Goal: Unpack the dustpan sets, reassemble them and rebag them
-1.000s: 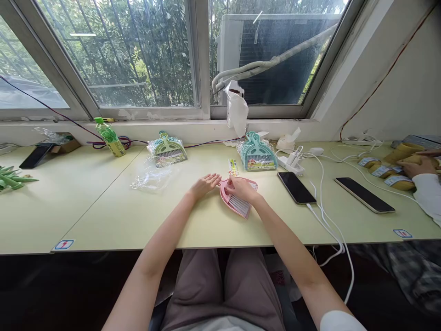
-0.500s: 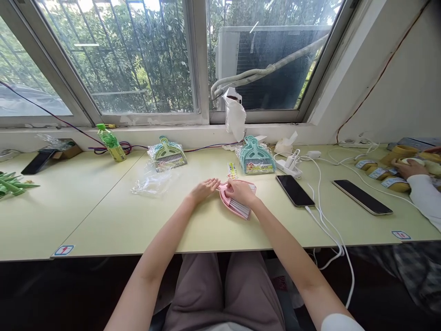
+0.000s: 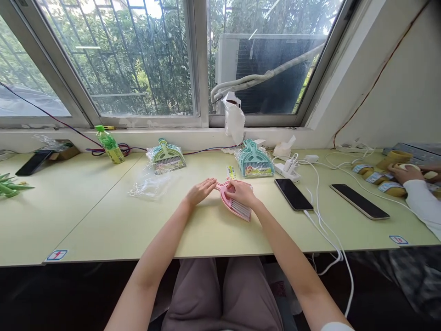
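A small pink dustpan with a brush (image 3: 234, 206) lies on the pale green table (image 3: 138, 225) in front of me. My right hand (image 3: 241, 192) rests on top of it with fingers curled over its upper part. My left hand (image 3: 200, 191) lies flat beside the pan's handle end, fingers stretched out and touching the pink handle. A small printed label card (image 3: 231, 172) lies just behind the pan. An empty clear plastic bag (image 3: 149, 186) sits to the left of my left hand.
Two bagged dustpan sets stand at the back: a green one (image 3: 167, 156) and a teal one (image 3: 254, 161). A green bottle (image 3: 110, 145), two phones (image 3: 293, 194) (image 3: 359, 208), white cables and a power strip (image 3: 288, 168) lie around. Another person's hand (image 3: 406, 174) handles yellow items at far right.
My hands have stayed on the pink dustpan, with my left fingers closing in on its handle. The view has tilted slightly downward.
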`<state>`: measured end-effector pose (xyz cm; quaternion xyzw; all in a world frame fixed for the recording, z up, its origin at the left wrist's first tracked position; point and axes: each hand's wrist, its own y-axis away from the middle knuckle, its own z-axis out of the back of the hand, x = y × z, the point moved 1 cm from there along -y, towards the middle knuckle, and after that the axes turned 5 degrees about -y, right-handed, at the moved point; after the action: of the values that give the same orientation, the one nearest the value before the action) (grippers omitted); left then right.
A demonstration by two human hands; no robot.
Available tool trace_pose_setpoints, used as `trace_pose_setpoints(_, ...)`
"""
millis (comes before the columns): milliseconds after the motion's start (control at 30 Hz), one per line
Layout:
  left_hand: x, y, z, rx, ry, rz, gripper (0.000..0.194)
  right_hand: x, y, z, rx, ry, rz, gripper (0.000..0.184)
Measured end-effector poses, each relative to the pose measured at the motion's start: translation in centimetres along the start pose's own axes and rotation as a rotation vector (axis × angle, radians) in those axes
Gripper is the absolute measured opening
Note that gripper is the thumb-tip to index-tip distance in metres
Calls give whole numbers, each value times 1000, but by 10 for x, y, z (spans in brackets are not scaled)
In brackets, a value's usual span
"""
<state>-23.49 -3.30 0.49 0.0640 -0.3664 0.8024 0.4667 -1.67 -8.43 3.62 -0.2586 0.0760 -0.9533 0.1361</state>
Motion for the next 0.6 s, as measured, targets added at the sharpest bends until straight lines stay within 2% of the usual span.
trace_pose_setpoints(100,0,0,5,-80,-5,-3,33,-1,-1,2,-23,-57,12,19)
trace_pose_setpoints(267,-5,-2,9,-145,-5,-22,33,-1,-1,2,-49,-110,50,18)
trace_pose_setpoints(600,-9,-9,14,-144,38,4,30,-2,-2,1,-57,-144,64,19)
